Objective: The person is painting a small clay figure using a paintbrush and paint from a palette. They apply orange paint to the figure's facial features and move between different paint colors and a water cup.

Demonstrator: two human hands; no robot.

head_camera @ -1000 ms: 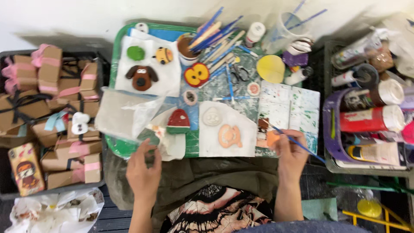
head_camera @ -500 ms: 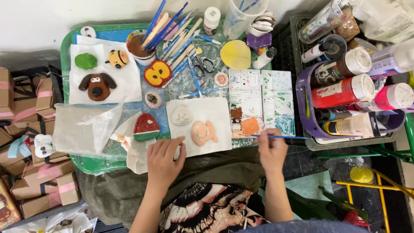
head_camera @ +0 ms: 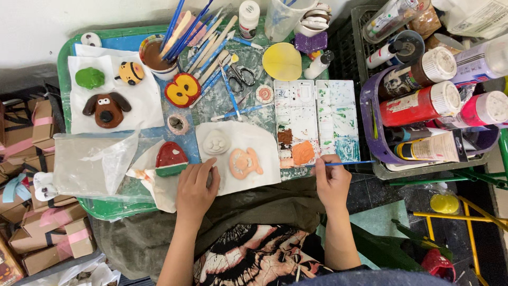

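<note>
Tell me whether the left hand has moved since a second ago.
Yes. The left hand was lifted clear below the tray; now it rests flat on the white paper, beside the orange figure.

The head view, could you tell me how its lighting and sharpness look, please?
Head view: even, soft light, faint shadows; palette and clay figure sharp; right hand holding the brush crisp, left hand too; slight wide-angle bending at the edges.
</note>
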